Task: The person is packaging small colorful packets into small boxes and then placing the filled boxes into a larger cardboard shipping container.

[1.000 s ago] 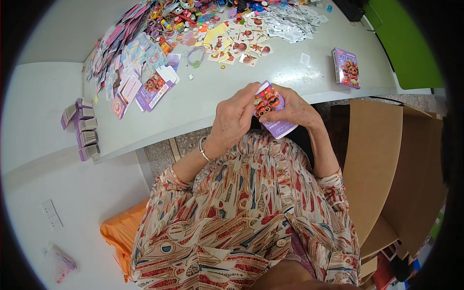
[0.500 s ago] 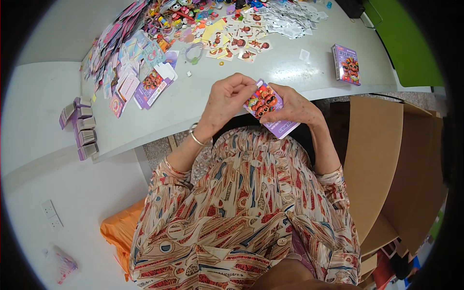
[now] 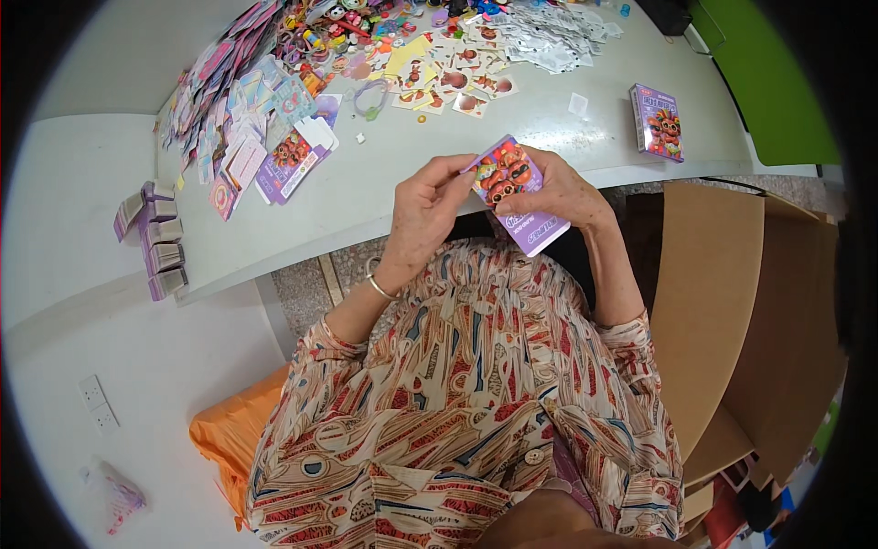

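A purple cardboard box (image 3: 508, 176) with cartoon characters on its front is held tilted over the table's near edge. It looks thin, perhaps flat. My right hand (image 3: 562, 194) grips it from the right, thumb across the front and fingers behind. On the other side, my left hand (image 3: 426, 206) pinches at the box's upper left edge, fingertips together. A similar purple box (image 3: 657, 123) stands upright on the table to the right. More flat purple boxes (image 3: 290, 165) lie at the left beside a pile of cards (image 3: 242, 146).
Along the back of the table (image 3: 366, 183) lie small colourful trinkets (image 3: 343, 32), character stickers (image 3: 453, 78) and white paper slips (image 3: 549, 37). Bundled cards in a purple holder (image 3: 163, 242) hang at the left edge. An open brown carton (image 3: 704, 311) is at my right, an orange bag (image 3: 233, 439) at my left.
The box has tilted and shifted slightly up and to the right in my right hand. My left fingers have slid from its front to its upper left edge.
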`<control>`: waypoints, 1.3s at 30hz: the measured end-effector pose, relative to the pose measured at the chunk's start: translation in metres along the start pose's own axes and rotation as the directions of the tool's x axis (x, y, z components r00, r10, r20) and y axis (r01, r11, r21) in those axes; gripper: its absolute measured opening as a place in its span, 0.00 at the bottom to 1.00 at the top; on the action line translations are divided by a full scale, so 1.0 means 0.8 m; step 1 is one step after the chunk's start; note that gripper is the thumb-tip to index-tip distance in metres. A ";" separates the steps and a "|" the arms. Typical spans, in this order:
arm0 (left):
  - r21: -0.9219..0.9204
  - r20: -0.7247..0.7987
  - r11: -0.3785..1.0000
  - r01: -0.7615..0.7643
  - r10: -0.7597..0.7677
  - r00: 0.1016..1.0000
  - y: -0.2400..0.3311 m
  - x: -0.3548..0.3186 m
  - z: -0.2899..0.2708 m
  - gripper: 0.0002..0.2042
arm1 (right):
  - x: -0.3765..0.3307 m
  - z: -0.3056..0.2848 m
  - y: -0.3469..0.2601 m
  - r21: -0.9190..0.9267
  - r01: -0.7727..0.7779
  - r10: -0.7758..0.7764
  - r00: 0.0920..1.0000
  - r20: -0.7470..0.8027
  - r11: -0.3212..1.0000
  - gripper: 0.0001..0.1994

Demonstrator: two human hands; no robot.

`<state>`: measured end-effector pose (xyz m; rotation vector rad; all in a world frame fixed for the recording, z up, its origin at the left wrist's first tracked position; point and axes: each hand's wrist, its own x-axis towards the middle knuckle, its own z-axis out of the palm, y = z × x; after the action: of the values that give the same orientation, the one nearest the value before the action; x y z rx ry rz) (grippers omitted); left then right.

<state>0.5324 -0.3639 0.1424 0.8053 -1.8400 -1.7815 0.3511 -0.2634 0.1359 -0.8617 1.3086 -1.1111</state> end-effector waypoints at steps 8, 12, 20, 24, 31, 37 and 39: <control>-0.161 0.024 0.981 0.107 -0.104 0.994 -0.006 0.005 0.001 0.09 | -0.003 -0.012 0.009 -0.143 -0.039 0.034 0.999 -0.035 0.989 0.33; -0.604 0.119 0.745 0.284 -0.268 0.956 0.001 0.025 -0.015 0.09 | -0.030 -0.049 -0.014 0.063 0.174 -0.157 0.963 -0.217 0.983 0.52; -0.631 0.439 0.571 0.525 -0.295 0.849 -0.020 0.038 0.028 0.09 | -0.020 0.010 0.006 -0.396 0.272 -0.440 0.785 -0.436 0.877 0.44; 0.660 0.013 0.611 -0.437 0.572 0.820 -0.038 0.092 -0.002 0.14 | -0.032 -0.017 0.001 -0.525 0.175 -0.481 0.698 -0.531 0.833 0.42; 0.890 0.106 0.282 -0.359 0.638 0.763 -0.048 0.120 0.005 0.18 | -0.038 -0.018 0.001 -0.756 -0.100 -0.504 0.688 -0.522 0.647 0.40; 0.897 0.179 0.228 -0.379 0.597 0.782 -0.047 0.119 0.000 0.11 | -0.039 -0.017 0.007 -0.788 -0.128 -0.528 0.677 -0.513 0.602 0.41; 0.882 0.229 0.177 -0.437 0.649 0.725 -0.047 0.118 -0.001 0.06 | -0.038 -0.015 0.010 -0.829 -0.146 -0.541 0.694 -0.475 0.540 0.41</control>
<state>0.4678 -0.4290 0.0982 0.4455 -2.4628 -0.0683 0.3426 -0.2310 0.1363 -1.3999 2.5770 -1.0115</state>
